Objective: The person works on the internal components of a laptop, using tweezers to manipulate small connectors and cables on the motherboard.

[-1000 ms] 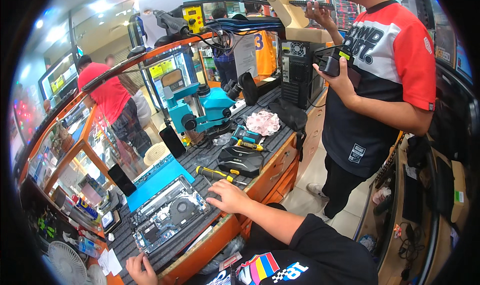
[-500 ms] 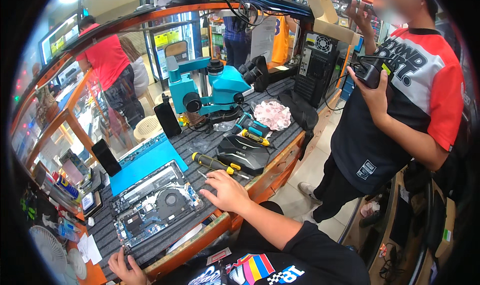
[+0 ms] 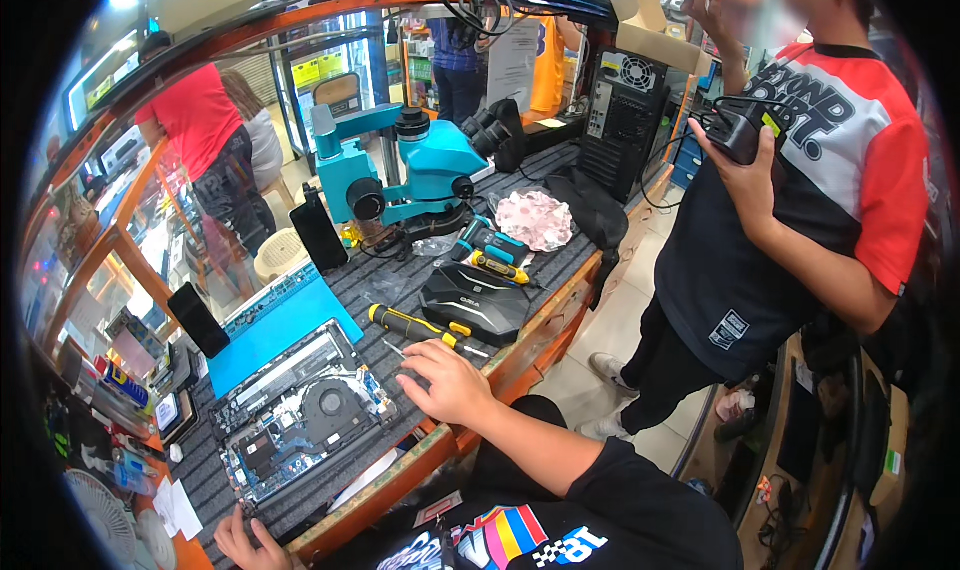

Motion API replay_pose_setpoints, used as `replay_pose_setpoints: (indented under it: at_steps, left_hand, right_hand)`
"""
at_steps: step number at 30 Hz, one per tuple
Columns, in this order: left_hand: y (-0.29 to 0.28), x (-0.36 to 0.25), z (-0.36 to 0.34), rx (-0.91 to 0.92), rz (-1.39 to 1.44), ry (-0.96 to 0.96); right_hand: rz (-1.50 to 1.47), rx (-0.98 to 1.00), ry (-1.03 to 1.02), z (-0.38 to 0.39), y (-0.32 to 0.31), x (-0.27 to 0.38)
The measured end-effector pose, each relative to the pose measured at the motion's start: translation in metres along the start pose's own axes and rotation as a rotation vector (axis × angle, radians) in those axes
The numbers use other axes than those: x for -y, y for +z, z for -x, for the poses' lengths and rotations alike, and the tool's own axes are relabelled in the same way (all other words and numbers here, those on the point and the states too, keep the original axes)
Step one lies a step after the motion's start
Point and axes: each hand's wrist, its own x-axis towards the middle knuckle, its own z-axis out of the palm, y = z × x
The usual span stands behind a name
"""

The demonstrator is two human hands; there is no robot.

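An opened laptop base (image 3: 300, 415) lies on the grey ribbed mat, its fan (image 3: 330, 402), blue circuit board and battery bare. My right hand (image 3: 447, 382) is curled beside its right end, thumb toward the laptop. From under its fingers pokes the tip of a thin metal tool (image 3: 394, 349); the rest is hidden by the hand. At the laptop's near left corner is my left hand (image 3: 248, 542), fingers apart and holding nothing, one fingertip close to the edge. A yellow-and-black screwdriver (image 3: 410, 323) lies just beyond my right hand.
Behind the laptop are a blue work mat (image 3: 285, 330), two phones, a teal microscope (image 3: 400, 170), and a black angular case (image 3: 475, 305). A desktop tower (image 3: 625, 120) stands at the far right. Beside the bench, a person (image 3: 790, 200) holds a black box-shaped device (image 3: 740, 135).
The whole view has shifted slightly, so the bench appears a little further left. Both my hands keep nearly the same places by the laptop.
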Motion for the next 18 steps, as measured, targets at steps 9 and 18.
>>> replay_pose_setpoints:
  at_steps: [9, 18]
  left_hand:
    - [0.002, 0.005, 0.001, -0.012, 0.013, 0.005]
    - [0.021, 0.024, 0.019, 0.098, 0.129, -0.086]
  right_hand:
    - [-0.174, -0.15, -0.098, 0.003, -0.013, 0.003]
    - [0.06, -0.144, 0.105, 0.14, -0.094, 0.013]
